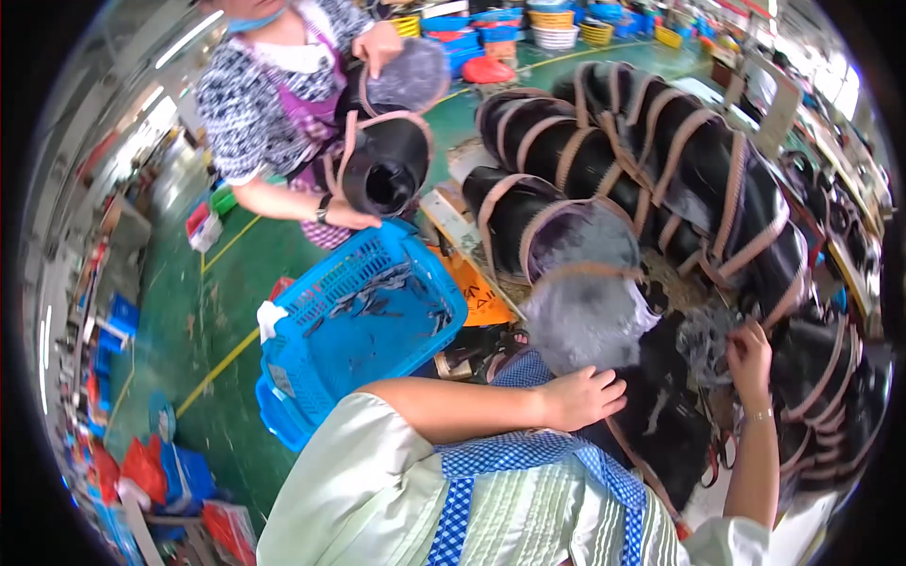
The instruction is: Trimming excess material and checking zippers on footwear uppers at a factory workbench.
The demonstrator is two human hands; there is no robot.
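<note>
Blue-checked apron [514,455] over a pale shirt [359,481] fills the nearest ground, with both forearms reaching past it to the work. At the middle of the worktable lies a grey-lined piece [587,325] with tan trim along its upper border; the left hand [585,398] rests at its lower border, fingers loosely curled and slightly apart — I cannot tell whether they grip it or merely lie on it. To the right, crumpled translucent film [703,344] sits at the tips of the right hand [750,363], whose thumb and fingers look pinched narrow on it. Between the hands spreads a flat black piece [665,387], and scissors [714,451] lie near the right forearm, not held.

My reading is that the step in hand is sorting loose film away from the lined piece; a next move would call for a steady left hand and a clean lift of the film, well clear of the scissors.

Farther out, black boot shafts [703,174] with tan trim are heaped toward the table's far and right edges. Beyond its wooden left edge [460,231] stands a blue basket [307,294] holding dark scraps [392,283] — and past the basket's far corner, a co-worker [255,113] holds similar black shafts [377,174].
</note>
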